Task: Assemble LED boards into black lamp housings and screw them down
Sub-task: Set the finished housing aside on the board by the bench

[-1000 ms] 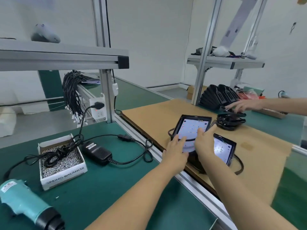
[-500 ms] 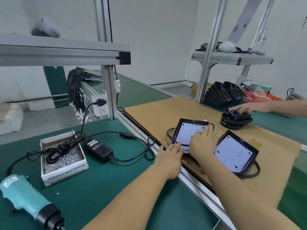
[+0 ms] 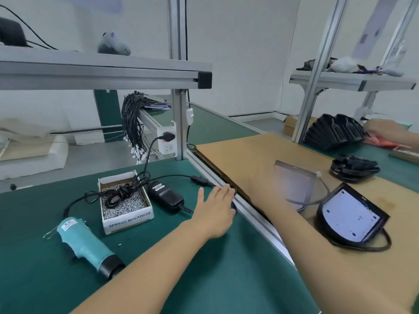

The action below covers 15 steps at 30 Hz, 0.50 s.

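Note:
A black lamp housing (image 3: 352, 217) with a white LED board in it lies on the brown cardboard (image 3: 244, 152), its black cable looped under it. To its left, a second housing (image 3: 294, 184) with a board shows only as a pale motion smear. My right hand (image 3: 267, 189) reaches to that housing and is smeared too, so its fingers cannot be made out. My left hand (image 3: 215, 209) rests flat on the green mat beside the aluminium rail, fingers straight, holding nothing.
A teal electric screwdriver (image 3: 84, 243), a box of screws (image 3: 125, 200) and a black power adapter (image 3: 165, 196) lie on the mat at left. Black rings (image 3: 353, 169) and stacked empty housings (image 3: 333, 132) sit at the far right. Another person's hand (image 3: 390, 132) is there.
My left hand has come off the left housing and dropped to the green mat. The left housing and my right hand now blur in motion. The view has swung left.

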{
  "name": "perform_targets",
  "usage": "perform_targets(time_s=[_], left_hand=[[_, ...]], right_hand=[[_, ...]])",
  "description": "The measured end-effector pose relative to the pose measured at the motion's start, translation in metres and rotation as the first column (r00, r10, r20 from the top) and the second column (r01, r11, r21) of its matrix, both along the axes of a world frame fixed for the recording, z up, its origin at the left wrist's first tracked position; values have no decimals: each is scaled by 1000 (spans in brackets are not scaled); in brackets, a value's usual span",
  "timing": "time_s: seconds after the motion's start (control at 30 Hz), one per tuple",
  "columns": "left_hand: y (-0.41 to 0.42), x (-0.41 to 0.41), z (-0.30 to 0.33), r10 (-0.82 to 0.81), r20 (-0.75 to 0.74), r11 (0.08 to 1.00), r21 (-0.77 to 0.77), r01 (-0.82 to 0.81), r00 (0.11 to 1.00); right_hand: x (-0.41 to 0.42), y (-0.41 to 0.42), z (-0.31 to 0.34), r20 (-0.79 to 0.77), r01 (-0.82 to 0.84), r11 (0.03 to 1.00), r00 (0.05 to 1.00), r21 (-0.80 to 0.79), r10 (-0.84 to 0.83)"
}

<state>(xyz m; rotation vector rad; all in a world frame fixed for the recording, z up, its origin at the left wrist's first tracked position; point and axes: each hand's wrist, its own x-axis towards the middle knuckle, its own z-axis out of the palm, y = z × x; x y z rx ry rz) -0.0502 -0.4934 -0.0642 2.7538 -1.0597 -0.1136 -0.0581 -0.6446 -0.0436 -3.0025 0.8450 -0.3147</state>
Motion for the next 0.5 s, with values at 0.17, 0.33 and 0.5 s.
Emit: perform_targets(time_s=[0.17,0.33,0.5], left_hand=[[65,5,1,172,-5,985,1,-172,985],[146,4,2,351,32,936,-9,-351,936],[220,3,8,520,28,854,15,-521,854]], right_hand=[[14,70,-4,66,-200,980,978,12,199],[24,152,-12,16,-398,913,917,91,398],[25,215,-11,36,-536,839,844,94,535]])
